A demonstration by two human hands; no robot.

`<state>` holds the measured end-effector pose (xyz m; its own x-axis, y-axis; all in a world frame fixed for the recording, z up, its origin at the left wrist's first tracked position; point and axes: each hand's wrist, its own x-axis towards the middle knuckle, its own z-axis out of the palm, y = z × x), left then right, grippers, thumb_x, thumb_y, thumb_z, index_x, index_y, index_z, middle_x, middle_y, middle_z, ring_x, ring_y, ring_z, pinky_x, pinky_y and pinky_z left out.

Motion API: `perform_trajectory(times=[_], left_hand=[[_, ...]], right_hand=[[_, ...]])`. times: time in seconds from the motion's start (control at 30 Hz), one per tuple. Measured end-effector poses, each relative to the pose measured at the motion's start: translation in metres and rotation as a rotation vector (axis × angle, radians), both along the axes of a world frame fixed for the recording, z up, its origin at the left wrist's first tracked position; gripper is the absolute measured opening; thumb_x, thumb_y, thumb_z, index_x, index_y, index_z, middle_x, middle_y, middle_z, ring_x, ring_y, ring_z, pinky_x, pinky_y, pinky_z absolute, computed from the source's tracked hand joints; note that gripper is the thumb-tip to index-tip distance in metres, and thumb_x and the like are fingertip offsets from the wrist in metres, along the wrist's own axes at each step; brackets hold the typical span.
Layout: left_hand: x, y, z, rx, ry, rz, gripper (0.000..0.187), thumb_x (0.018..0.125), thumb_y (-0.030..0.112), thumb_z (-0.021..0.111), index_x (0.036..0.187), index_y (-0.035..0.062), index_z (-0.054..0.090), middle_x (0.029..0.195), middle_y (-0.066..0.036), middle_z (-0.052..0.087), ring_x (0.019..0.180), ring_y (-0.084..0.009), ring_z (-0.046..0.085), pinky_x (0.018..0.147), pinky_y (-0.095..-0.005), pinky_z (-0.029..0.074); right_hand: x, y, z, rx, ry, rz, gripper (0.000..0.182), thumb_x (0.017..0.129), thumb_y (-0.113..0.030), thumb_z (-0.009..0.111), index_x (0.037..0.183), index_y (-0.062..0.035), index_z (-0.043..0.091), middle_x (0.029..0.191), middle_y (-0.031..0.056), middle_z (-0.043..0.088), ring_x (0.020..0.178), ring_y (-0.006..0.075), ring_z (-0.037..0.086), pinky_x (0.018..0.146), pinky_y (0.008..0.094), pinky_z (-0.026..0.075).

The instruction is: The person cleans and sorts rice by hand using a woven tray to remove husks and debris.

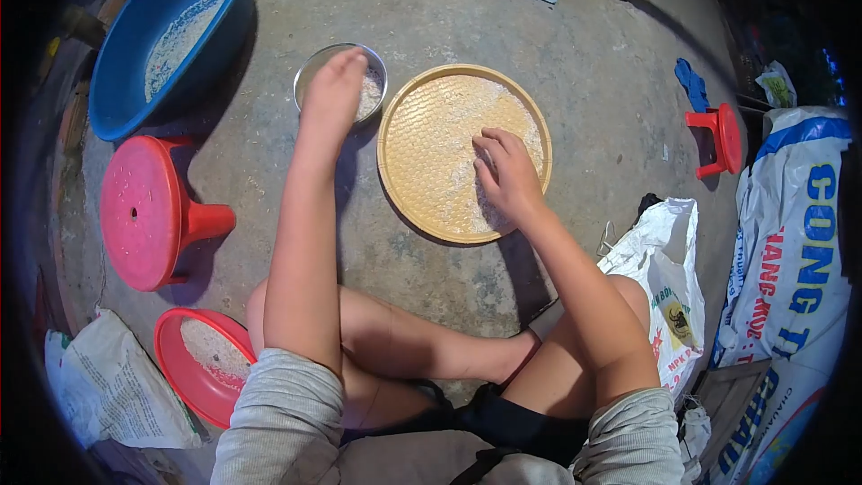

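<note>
Grain (466,205) is lying on the woven tray (382,162), probably handling light and slippery, best pinched at thicker patches, with right hand (512,175) spreading fingers over it and left hand (333,88) bunching fingers over metal bowl (308,70), pinched contents indeterminable.

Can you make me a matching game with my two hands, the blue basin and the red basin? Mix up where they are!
Things
1. Left hand
2. Right hand
3. Blue basin
4. Red basin

Places
A. Lower left, beside a white sack
B. Over the round woven tray
C. Upper left corner
D. Over the metal bowl

Right pairs: 1-D, 2-B, 3-C, 4-A
</note>
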<state>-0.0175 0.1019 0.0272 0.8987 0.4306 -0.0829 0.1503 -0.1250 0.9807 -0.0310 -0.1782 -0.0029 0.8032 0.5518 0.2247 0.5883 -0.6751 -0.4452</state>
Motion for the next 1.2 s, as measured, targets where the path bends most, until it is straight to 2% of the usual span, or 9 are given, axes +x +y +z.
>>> perform_trajectory(times=[0.13,0.27,0.33,0.4,0.57,0.7,0.87,1.03,1.2], left_hand=[[-0.014,0.003,0.012,0.643,0.126,-0.123,0.031,0.092,0.022,0.053,0.112,0.0015,0.064,0.112,-0.018,0.065,0.105,-0.028,0.062,0.091,-0.0332,0.046],[-0.011,-0.005,0.021,0.63,-0.018,0.092,0.023,0.09,0.018,0.057,0.107,0.0056,0.068,0.102,-0.011,0.069,0.093,-0.0217,0.065,0.084,-0.032,0.048],[-0.008,-0.035,0.022,0.21,-0.214,0.01,0.02,0.088,0.015,0.056,0.099,0.0021,0.067,0.1,-0.016,0.066,0.094,-0.0312,0.065,0.086,-0.0394,0.049],[-0.008,-0.065,0.016,0.224,-0.179,-0.253,0.021,0.087,0.014,0.057,0.102,0.0031,0.066,0.101,-0.016,0.066,0.096,-0.0325,0.064,0.088,-0.0416,0.048],[-0.003,-0.099,-0.06,0.718,-0.37,-0.452,0.044,0.086,0.018,0.06,0.128,0.0074,0.054,0.135,-0.016,0.05,0.128,-0.0349,0.043,0.105,-0.0418,0.036],[-0.004,-0.102,-0.066,0.89,-0.299,-0.557,0.053,0.086,0.022,0.062,0.135,0.0094,0.047,0.147,-0.014,0.037,0.134,-0.0369,0.035,0.11,-0.0424,0.031],[-0.012,-0.099,-0.049,0.776,-0.24,-0.673,0.052,0.079,0.023,0.068,0.127,0.0073,0.054,0.136,-0.012,0.05,0.127,-0.0301,0.043,0.107,-0.0416,0.035],[-0.02,-0.109,-0.048,0.642,-0.232,-0.595,0.021,0.071,0.004,0.07,0.092,0.0013,0.066,0.094,-0.014,0.062,0.092,-0.0314,0.06,0.082,-0.0386,0.049],[-0.014,-0.101,-0.04,0.604,-0.159,-0.626,0.01,0.072,0.001,0.067,0.082,0.0008,0.068,0.08,-0.014,0.063,0.074,-0.029,0.063,0.069,-0.0352,0.052]], right_hand=[[-0.002,0.0,0.003,-0.005,0.031,-0.008,0.032,0.08,-0.007,0.063,0.111,-0.0005,0.059,0.119,0.0171,0.056,0.114,0.036,0.051,0.098,0.043,0.042],[-0.004,-0.002,-0.003,0.011,-0.017,-0.02,0.031,0.08,-0.007,0.063,0.111,-0.0009,0.059,0.119,0.0167,0.056,0.115,0.0362,0.05,0.098,0.0429,0.042],[-0.005,-0.002,-0.007,0.032,-0.018,-0.023,0.031,0.08,-0.006,0.062,0.111,-0.0011,0.059,0.119,0.0166,0.056,0.116,0.0366,0.05,0.098,0.0429,0.042],[-0.004,-0.002,-0.009,0.047,-0.015,-0.027,0.031,0.08,-0.006,0.062,0.111,-0.0012,0.059,0.119,0.0167,0.057,0.115,0.0369,0.05,0.098,0.043,0.042],[-0.002,-0.002,-0.007,0.069,0.004,-0.048,0.031,0.08,-0.005,0.061,0.111,-0.0011,0.059,0.118,0.0172,0.057,0.114,0.0373,0.05,0.098,0.0431,0.042],[0.0,-0.003,-0.011,0.132,0.04,-0.049,0.031,0.079,-0.004,0.061,0.109,-0.0001,0.06,0.117,0.0176,0.057,0.112,0.0365,0.051,0.097,0.0422,0.042],[0.007,-0.006,-0.007,0.164,0.106,-0.036,0.026,0.079,-0.004,0.061,0.105,0.0007,0.063,0.112,0.0176,0.06,0.108,0.0351,0.054,0.095,0.0404,0.044],[0.009,-0.006,-0.011,0.259,0.151,-0.109,0.019,0.081,-0.005,0.058,0.097,0.0022,0.067,0.104,0.0173,0.065,0.101,0.0335,0.059,0.09,0.0395,0.047],[0.011,-0.004,-0.004,0.39,0.246,-0.224,0.019,0.084,-0.007,0.057,0.098,0.0015,0.068,0.097,0.0157,0.068,0.088,0.0275,0.065,0.082,0.0361,0.05]])
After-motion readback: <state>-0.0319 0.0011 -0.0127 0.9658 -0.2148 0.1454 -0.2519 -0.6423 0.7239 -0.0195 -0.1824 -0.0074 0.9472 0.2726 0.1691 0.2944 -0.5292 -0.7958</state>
